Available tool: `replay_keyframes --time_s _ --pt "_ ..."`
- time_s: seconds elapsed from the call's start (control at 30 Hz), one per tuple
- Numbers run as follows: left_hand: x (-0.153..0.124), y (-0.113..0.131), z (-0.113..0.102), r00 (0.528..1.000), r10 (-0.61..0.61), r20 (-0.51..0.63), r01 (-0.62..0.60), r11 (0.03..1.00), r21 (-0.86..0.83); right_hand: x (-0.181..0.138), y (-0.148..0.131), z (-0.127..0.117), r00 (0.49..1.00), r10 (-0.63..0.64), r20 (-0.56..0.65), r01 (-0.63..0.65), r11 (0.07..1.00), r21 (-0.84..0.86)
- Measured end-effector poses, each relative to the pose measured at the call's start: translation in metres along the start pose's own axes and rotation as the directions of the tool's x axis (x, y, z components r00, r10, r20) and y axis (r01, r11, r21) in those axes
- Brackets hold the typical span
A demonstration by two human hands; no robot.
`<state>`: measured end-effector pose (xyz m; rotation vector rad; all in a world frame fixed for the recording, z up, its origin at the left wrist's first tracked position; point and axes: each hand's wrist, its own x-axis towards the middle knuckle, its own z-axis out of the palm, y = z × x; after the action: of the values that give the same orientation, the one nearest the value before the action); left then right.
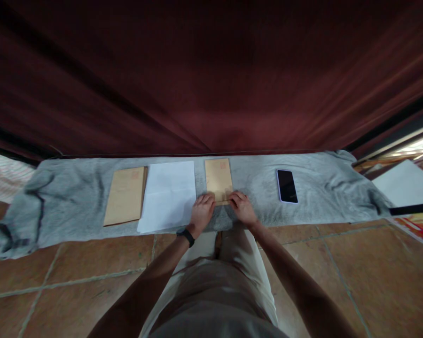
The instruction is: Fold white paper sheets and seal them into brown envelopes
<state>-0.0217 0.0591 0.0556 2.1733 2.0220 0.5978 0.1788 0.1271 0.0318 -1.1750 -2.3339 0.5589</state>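
Observation:
A small brown envelope lies on a grey cloth spread over the floor. My left hand and my right hand both rest at its near end, fingers curled and pressing on that edge. A black band sits on my left wrist. To the left of the envelope lies a stack of white paper, and further left a larger brown envelope. A dark phone lies face up on the cloth to the right.
A dark red curtain hangs right behind the cloth. Tan floor tiles spread in front. My legs in light trousers fill the bottom middle. A white sheet lies at the far right.

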Motion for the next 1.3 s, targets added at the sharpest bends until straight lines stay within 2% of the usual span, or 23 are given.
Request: replay_keyframes --time_s 0.07,0.13,0.2,0.27,0.33,0.47,0.57,0.8,1.03,1.17,1.3 --pt "-0.004 0.003 0.001 1.0 0.027 0.003 -0.027 0.999 0.022 -0.001 0.0 0.002 1.0 0.007 -0.022 -0.007 1.0 0.01" --pt "-0.011 0.008 0.004 0.994 0.107 0.024 -0.108 0.993 0.04 -0.001 0.001 0.002 0.999 0.016 -0.035 -0.016 1.0 0.014" --pt "-0.019 0.015 0.008 0.98 0.19 0.056 -0.192 0.981 0.034 -0.002 0.001 0.002 0.999 0.029 -0.028 -0.029 1.0 0.002" --pt "-0.026 0.022 0.013 0.973 0.216 0.082 -0.218 0.976 0.015 -0.004 -0.003 0.001 0.999 0.038 -0.012 -0.038 0.999 -0.031" --pt "-0.03 0.027 0.017 0.976 0.19 0.102 -0.192 0.981 0.012 -0.008 -0.012 0.002 1.0 0.019 -0.007 -0.019 0.998 -0.053" --pt "-0.033 0.029 0.02 0.975 0.154 0.163 -0.159 0.987 0.017 -0.023 -0.042 0.009 0.993 -0.111 0.036 0.111 0.994 -0.011" --pt "-0.036 0.027 0.019 0.975 0.135 0.175 -0.143 0.989 0.035 -0.036 -0.054 0.014 0.993 -0.105 0.05 0.107 0.993 -0.054" --pt "-0.048 0.022 0.014 0.991 0.093 0.096 -0.1 0.992 0.077 -0.053 -0.035 0.008 0.996 -0.079 0.047 0.086 0.981 -0.176" --pt "-0.051 0.031 0.017 0.998 -0.069 0.001 0.069 0.998 0.015 -0.055 -0.029 0.01 0.999 -0.043 -0.008 0.041 0.981 -0.189" --pt "-0.033 0.028 0.018 0.973 -0.226 -0.044 0.216 0.962 -0.167 -0.055 -0.03 0.014 0.998 -0.044 -0.045 0.035 0.982 -0.184" --pt "-0.009 0.017 0.017 0.919 -0.395 -0.006 0.358 0.84 -0.408 -0.055 -0.031 0.017 0.996 -0.035 -0.082 0.02 0.984 -0.177"
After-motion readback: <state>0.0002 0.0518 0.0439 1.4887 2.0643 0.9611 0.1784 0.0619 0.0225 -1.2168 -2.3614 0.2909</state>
